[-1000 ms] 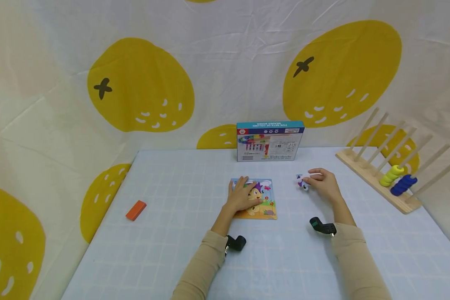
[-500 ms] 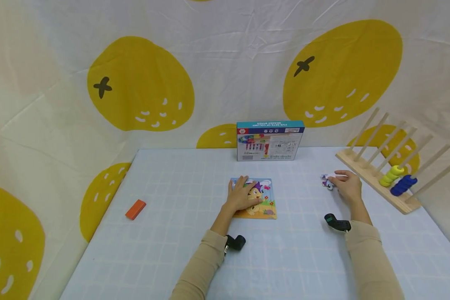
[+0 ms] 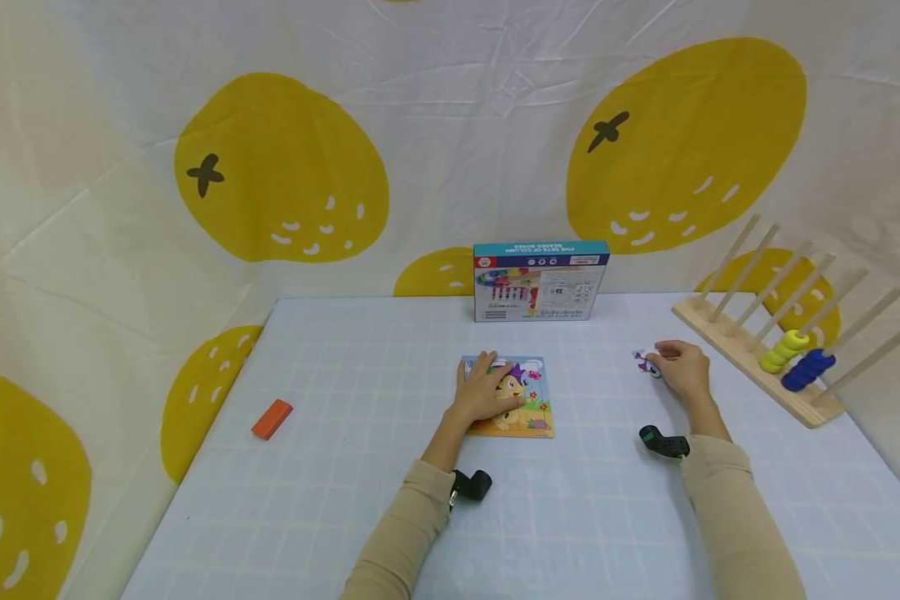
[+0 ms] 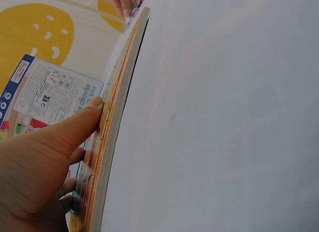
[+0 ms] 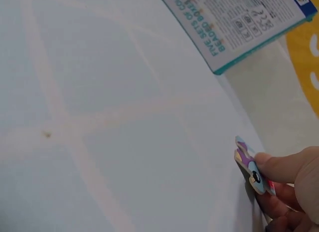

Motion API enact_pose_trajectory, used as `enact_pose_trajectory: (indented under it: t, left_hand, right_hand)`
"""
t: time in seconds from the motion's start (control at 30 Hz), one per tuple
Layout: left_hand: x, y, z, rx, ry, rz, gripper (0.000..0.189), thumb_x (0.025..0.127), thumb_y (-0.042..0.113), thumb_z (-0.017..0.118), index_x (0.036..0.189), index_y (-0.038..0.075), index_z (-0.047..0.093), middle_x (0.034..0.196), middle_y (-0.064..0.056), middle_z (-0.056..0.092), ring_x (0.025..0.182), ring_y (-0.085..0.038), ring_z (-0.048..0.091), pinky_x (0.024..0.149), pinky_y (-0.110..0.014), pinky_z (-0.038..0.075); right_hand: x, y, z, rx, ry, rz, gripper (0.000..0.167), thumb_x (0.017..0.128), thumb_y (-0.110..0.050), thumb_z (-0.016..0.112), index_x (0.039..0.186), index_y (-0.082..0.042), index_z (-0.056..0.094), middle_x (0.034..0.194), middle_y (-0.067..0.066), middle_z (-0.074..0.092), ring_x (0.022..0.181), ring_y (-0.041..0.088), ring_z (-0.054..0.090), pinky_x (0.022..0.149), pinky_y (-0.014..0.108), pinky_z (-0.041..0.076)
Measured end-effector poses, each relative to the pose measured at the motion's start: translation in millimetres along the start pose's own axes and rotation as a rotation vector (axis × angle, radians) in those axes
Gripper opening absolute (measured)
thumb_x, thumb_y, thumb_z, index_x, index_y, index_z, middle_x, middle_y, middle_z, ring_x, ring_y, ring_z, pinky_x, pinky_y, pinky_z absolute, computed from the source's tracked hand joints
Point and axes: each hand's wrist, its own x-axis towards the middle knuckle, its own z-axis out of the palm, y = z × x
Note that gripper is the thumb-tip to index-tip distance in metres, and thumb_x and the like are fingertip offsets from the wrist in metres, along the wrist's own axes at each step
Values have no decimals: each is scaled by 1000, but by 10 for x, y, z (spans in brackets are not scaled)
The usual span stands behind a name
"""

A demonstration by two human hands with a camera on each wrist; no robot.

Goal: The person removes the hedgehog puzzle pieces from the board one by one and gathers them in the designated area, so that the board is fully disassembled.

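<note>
Head view: a puzzle board [image 3: 536, 417] lies flat on the pale blue checked worktop [image 3: 345, 500].
Board picture: a yellow cartoon animal with purple hair, red flowers and orange ground, partly covered by fingers.
Left hand [image 3: 482, 394]: rests on the left part of the board, thumb and fingers spread apart and nearly straight, pressing on it without a grip.
Left wrist view: the thumb lies on the board's face close to its layered edge; the other fingers are partly hidden.
Right hand [image 3: 682, 367]: well apart from the board, to its right, nearly closed, thumb and fingers pinching a puzzle piece [image 3: 648, 364].
Puzzle piece: right of the board, between it and the right hand's palm; it shows purple, light blue, a printed eye and a pale cut edge. Whether it touches the worktop cannot be told.
Box [image 3: 536, 287]: stands upright behind the board, its "FIVE SETS OF COLUMN BEADED BOXES" lettering upside down.
Peg rack [image 3: 750, 360]: well right of the board, a wooden base with slanting pegs; yellow beads [image 3: 783, 352] sit on one peg, blue beads [image 3: 808, 370] on the next.
Orange block [image 3: 272, 419]: well left of the board.
Backdrop [image 3: 480, 150]: white cloth with big yellow fruit, behind the board.
</note>
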Motion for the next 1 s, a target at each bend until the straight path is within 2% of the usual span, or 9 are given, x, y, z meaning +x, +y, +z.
enact_pose_trajectory:
  t: [0.1,0.27,0.77,1.0]
  left_hand:
    - [-3,-2,1,3,2,-1,72,83,59,59,143,25,41,154,-6,24,144,-25,12,113,-55,1]
    - [-7,-2,5,-1,11,1,72,82,58,60,143,24,42,154,-6,25,144,-25,13,113,-55,2]
    - [2,-8,6,13,5,1,72,83,60,58,144,25,41,154,-6,24,144,-24,12,113,-55,1]
    - [-14,5,-9,1,-6,-6,74,83,59,58,144,22,39,154,-6,24,144,-24,12,114,-54,2]
  right_hand:
    - [3,4,24,-10,9,14,35,88,-16,65,109,12,61,101,30,63,93,41,60,79,46,45]
    - [-12,-25,28,-27,20,46,38,89,-18,64,111,12,59,101,32,62,94,43,57,82,50,41]
    - [-56,-78,33,-47,85,120,38,85,-21,69,104,11,61,93,29,64,86,39,57,69,37,39]
    - [-83,-89,52,-9,115,139,42,84,-18,70,111,11,57,93,29,63,87,40,56,73,41,38]
